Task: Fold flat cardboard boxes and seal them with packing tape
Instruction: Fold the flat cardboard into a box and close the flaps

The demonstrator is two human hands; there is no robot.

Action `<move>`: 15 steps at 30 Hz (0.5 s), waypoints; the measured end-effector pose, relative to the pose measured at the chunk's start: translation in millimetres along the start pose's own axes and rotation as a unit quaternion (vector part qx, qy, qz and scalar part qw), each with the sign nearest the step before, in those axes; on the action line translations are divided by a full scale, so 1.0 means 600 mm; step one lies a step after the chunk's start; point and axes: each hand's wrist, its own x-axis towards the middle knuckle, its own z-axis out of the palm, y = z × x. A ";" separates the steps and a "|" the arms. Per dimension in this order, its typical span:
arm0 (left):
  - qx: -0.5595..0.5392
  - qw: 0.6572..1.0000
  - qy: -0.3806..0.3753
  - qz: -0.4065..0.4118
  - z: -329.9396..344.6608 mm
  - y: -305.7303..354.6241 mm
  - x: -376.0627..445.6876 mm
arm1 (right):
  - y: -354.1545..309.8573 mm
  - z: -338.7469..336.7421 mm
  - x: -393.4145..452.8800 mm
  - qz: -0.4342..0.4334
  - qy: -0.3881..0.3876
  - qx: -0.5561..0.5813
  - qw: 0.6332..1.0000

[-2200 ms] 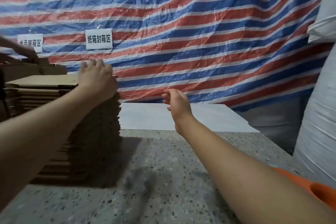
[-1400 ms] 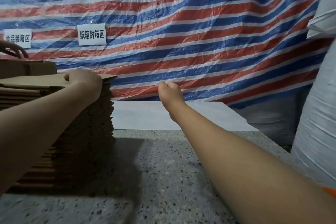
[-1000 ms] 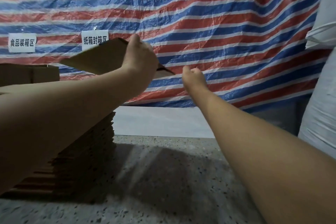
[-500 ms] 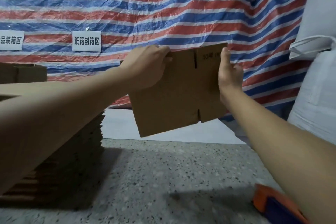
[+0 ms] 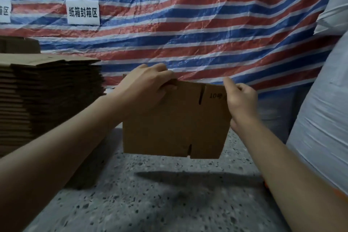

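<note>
I hold one flat brown cardboard box (image 5: 175, 126) upright in the air above the speckled stone table (image 5: 150, 194). My left hand (image 5: 145, 86) grips its top left edge, fingers curled over the rim. At the top right corner my right hand (image 5: 239, 100) pinches the edge, covering part of the printed "10" mark. The box is still flat, with slots visible between its flaps. A tall stack of flat cardboard boxes (image 5: 49, 96) stands at the left on the table. No tape is in view.
A red, white and blue striped tarp (image 5: 188, 24) hangs behind the table, with a white sign (image 5: 83, 12) on it. Large white sacks (image 5: 323, 109) rise at the right. A folded box (image 5: 18, 44) sits behind the stack. A bit of orange shows by my right forearm.
My left hand lifted the top flat box off the stack and swung it right. My right hand took its other edge, and the box has since come lower, toward the table.
</note>
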 end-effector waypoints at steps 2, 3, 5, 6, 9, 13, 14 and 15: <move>0.029 0.999 0.017 -0.020 0.016 0.004 -0.023 | 0.017 0.000 -0.003 -0.007 0.014 -0.011 1.000; 0.045 0.997 0.040 -0.053 0.024 0.004 -0.036 | 0.024 -0.001 -0.005 -0.010 0.020 -0.016 1.000; 0.032 0.983 0.109 -0.145 0.037 -0.001 -0.058 | 0.035 -0.006 -0.006 -0.010 0.030 -0.022 0.999; -0.011 0.970 0.146 -0.193 0.043 -0.005 -0.067 | 0.039 -0.009 -0.005 -0.006 0.034 -0.024 0.999; -0.247 0.887 0.171 -0.349 0.058 -0.008 -0.077 | 0.043 -0.017 0.001 0.019 0.031 -0.018 0.999; -0.443 0.707 0.083 -0.545 0.095 -0.007 -0.077 | 0.061 -0.011 -0.002 0.027 0.021 -0.039 0.999; -0.444 0.690 0.061 -0.568 0.102 -0.008 -0.077 | 0.069 -0.009 -0.006 0.030 0.019 -0.044 0.998; -0.446 0.678 0.050 -0.582 0.107 -0.010 -0.077 | 0.075 -0.008 -0.009 0.032 0.016 -0.048 0.998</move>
